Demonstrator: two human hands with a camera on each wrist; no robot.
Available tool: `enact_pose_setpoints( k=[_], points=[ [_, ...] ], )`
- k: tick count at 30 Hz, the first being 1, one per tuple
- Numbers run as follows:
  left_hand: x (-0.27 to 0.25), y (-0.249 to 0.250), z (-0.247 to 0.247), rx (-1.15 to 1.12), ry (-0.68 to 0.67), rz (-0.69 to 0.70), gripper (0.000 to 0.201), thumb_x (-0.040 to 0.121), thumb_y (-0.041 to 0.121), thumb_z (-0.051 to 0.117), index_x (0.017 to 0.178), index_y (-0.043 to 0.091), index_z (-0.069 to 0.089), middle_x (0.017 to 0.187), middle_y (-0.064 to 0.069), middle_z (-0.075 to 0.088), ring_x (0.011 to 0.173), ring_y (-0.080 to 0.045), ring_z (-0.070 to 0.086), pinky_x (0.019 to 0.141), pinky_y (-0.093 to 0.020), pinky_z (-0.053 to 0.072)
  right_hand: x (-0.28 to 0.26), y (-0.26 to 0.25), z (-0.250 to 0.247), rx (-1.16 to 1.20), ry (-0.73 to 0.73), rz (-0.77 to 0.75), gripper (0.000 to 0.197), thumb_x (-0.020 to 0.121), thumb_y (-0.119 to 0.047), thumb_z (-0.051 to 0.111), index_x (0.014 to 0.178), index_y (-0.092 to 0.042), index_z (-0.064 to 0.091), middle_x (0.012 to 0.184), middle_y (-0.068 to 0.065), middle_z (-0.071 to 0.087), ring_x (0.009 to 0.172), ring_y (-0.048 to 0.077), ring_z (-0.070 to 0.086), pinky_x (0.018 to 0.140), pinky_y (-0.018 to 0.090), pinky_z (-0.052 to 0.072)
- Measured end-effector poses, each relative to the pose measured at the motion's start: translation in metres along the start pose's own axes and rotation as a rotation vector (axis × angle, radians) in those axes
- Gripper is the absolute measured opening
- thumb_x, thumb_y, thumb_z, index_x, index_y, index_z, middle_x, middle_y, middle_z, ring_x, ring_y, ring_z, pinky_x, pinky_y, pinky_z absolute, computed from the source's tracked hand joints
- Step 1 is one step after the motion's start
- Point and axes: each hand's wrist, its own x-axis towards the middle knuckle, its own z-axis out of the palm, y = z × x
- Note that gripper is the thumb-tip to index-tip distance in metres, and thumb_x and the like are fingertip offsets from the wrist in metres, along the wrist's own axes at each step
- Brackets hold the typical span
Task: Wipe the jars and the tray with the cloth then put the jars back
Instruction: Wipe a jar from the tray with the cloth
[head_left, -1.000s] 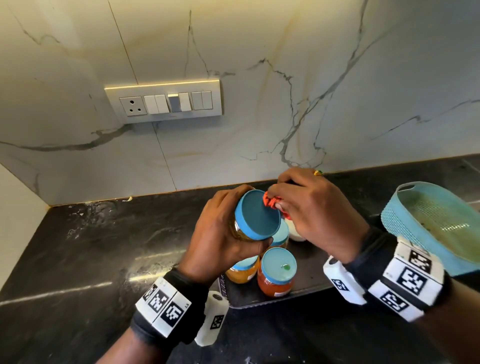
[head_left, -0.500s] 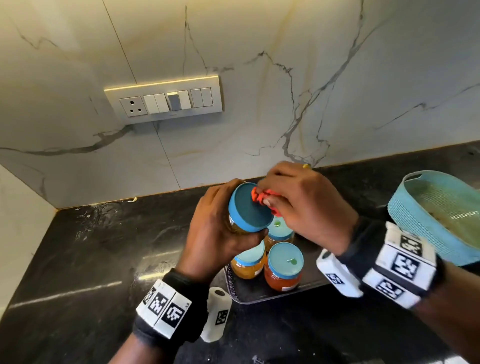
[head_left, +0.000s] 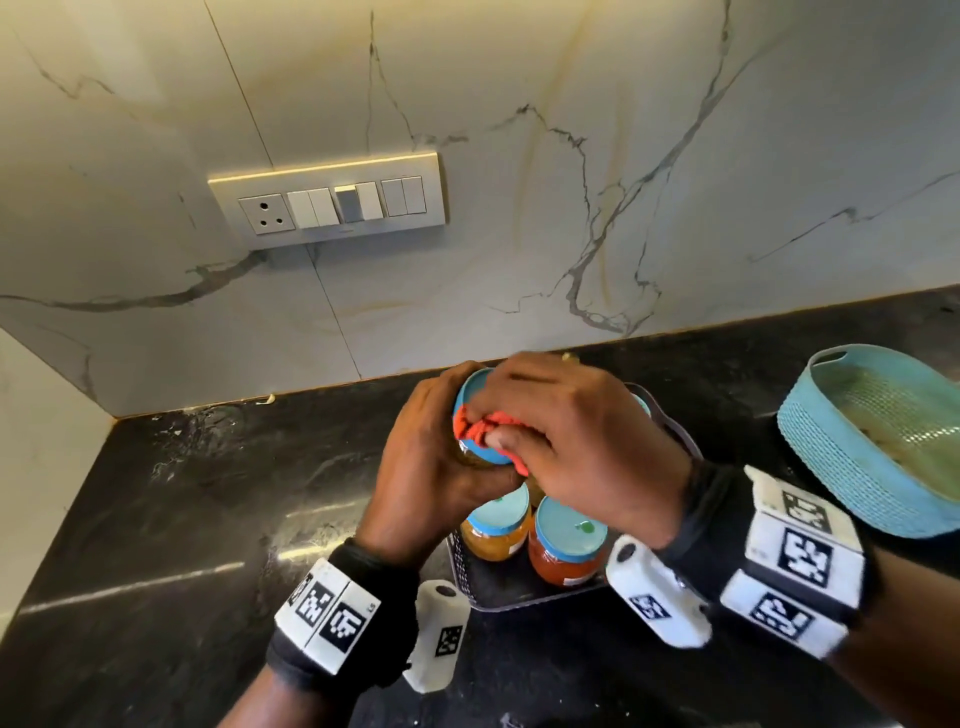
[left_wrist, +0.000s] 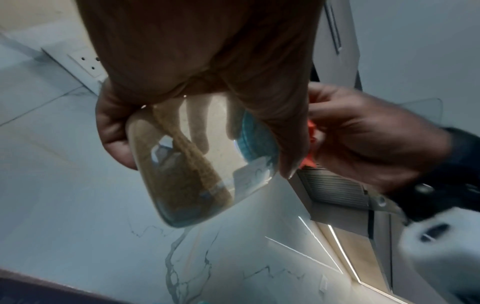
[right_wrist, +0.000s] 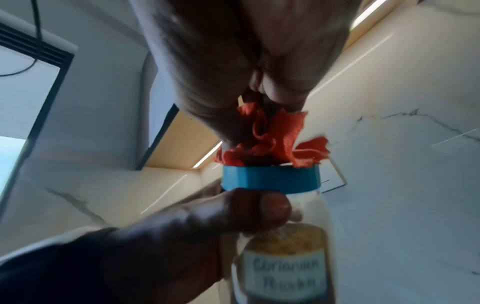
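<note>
My left hand (head_left: 436, 462) grips a glass spice jar (left_wrist: 192, 170) with a blue lid (right_wrist: 270, 178), lifted and tilted above the tray. A bunched orange cloth (head_left: 485, 428) is held in my right hand (head_left: 576, 441), which presses it onto that lid; the cloth (right_wrist: 270, 144) sits crumpled on the lid's top. The jar (right_wrist: 283, 263) holds yellow-brown powder and bears a label. Below the hands, two blue-lidded jars (head_left: 496, 525) (head_left: 569, 540) stand in the dark tray (head_left: 498, 592). Further jars there are mostly hidden by my hands.
The tray sits on a black stone counter (head_left: 182, 509) against a marble wall with a switch panel (head_left: 332, 200). A light blue plastic basket (head_left: 872, 447) stands to the right of the tray.
My right hand has slid the cloth from the lid's far edge across its top, covering most of it. The lifted jar has stayed in my left hand's grip.
</note>
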Motion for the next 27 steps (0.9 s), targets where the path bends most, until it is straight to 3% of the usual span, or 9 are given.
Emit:
enact_pose_setpoints(
  k=[2, 5, 8, 10, 13, 19, 22, 25, 27],
  points=[
    [-0.002, -0.004, -0.003, -0.009, 0.013, -0.024, 0.075, 0.061, 0.041, 0.087, 0.126, 0.046, 0.051, 0.123, 0.022, 0.063, 0.116, -0.009, 0.063, 0.095, -0.030, 0.052, -0.014, 0.007, -0.005, -0.008, -0.046, -0.044, 0.021, 0.084, -0.010, 0.066, 0.103, -0.015, 0.075, 0.101, -0.001, 0.066, 0.091, 0.018, 0.064, 0.079, 0.035, 0.053],
    [-0.007, -0.004, 0.005, -0.048, -0.008, -0.051, 0.079, 0.064, 0.042, 0.093, 0.133, 0.026, 0.059, 0.128, 0.013, 0.065, 0.120, -0.016, 0.063, 0.098, -0.038, 0.054, -0.011, 0.033, -0.012, -0.048, -0.008, 0.039, 0.022, 0.081, -0.011, 0.070, 0.102, -0.015, 0.075, 0.101, -0.001, 0.067, 0.091, 0.019, 0.065, 0.078, 0.040, 0.056],
    [-0.003, 0.001, 0.012, -0.020, -0.025, -0.015, 0.079, 0.064, 0.043, 0.092, 0.133, 0.025, 0.059, 0.125, 0.011, 0.065, 0.116, -0.015, 0.064, 0.095, -0.042, 0.054, 0.010, 0.029, -0.009, -0.035, 0.071, 0.080, 0.020, 0.081, -0.015, 0.072, 0.100, -0.017, 0.074, 0.099, -0.002, 0.068, 0.090, 0.021, 0.066, 0.078, 0.042, 0.057],
    [0.002, 0.001, 0.006, 0.016, -0.018, 0.017, 0.075, 0.066, 0.041, 0.089, 0.131, 0.020, 0.060, 0.123, 0.009, 0.065, 0.113, -0.018, 0.064, 0.093, -0.045, 0.054, 0.012, 0.013, -0.005, -0.005, 0.073, 0.042, 0.019, 0.081, -0.015, 0.070, 0.100, -0.017, 0.074, 0.099, -0.002, 0.068, 0.089, 0.019, 0.066, 0.080, 0.034, 0.055],
    [0.003, -0.002, -0.009, 0.132, 0.008, 0.050, 0.080, 0.066, 0.049, 0.084, 0.133, 0.015, 0.059, 0.124, 0.014, 0.060, 0.114, -0.016, 0.060, 0.096, -0.036, 0.050, -0.006, 0.006, -0.007, 0.014, -0.020, -0.061, 0.019, 0.082, -0.011, 0.066, 0.098, -0.016, 0.075, 0.096, -0.003, 0.065, 0.087, 0.012, 0.059, 0.079, 0.021, 0.046],
    [0.002, 0.000, -0.005, 0.171, -0.030, 0.094, 0.078, 0.069, 0.049, 0.084, 0.135, 0.016, 0.060, 0.127, 0.009, 0.063, 0.117, -0.016, 0.060, 0.095, -0.044, 0.052, 0.009, 0.035, -0.009, -0.071, 0.055, 0.024, 0.020, 0.081, -0.016, 0.066, 0.099, -0.015, 0.074, 0.098, -0.001, 0.069, 0.087, 0.023, 0.066, 0.075, 0.042, 0.056],
    [0.009, 0.002, -0.008, 0.148, -0.016, 0.119, 0.074, 0.071, 0.049, 0.082, 0.133, 0.019, 0.057, 0.125, 0.012, 0.061, 0.113, -0.017, 0.061, 0.095, -0.041, 0.052, 0.024, 0.013, -0.003, -0.038, 0.098, -0.012, 0.021, 0.082, -0.015, 0.065, 0.101, -0.015, 0.074, 0.099, 0.000, 0.069, 0.088, 0.025, 0.066, 0.076, 0.040, 0.056],
    [0.009, -0.006, -0.020, 0.197, 0.004, 0.122, 0.080, 0.072, 0.058, 0.082, 0.133, 0.012, 0.057, 0.126, 0.008, 0.061, 0.114, -0.017, 0.059, 0.097, -0.036, 0.050, 0.009, 0.004, 0.002, 0.000, -0.017, -0.154, 0.021, 0.083, -0.009, 0.064, 0.101, -0.013, 0.074, 0.097, 0.001, 0.067, 0.087, 0.020, 0.062, 0.078, 0.032, 0.051],
    [0.007, -0.010, -0.025, 0.209, 0.018, 0.093, 0.080, 0.070, 0.056, 0.084, 0.132, 0.011, 0.059, 0.125, 0.009, 0.061, 0.114, -0.017, 0.059, 0.096, -0.038, 0.051, -0.002, 0.015, 0.000, -0.019, -0.057, -0.161, 0.021, 0.084, -0.010, 0.062, 0.101, -0.012, 0.075, 0.097, 0.000, 0.067, 0.088, 0.018, 0.063, 0.079, 0.032, 0.052]
  ],
)
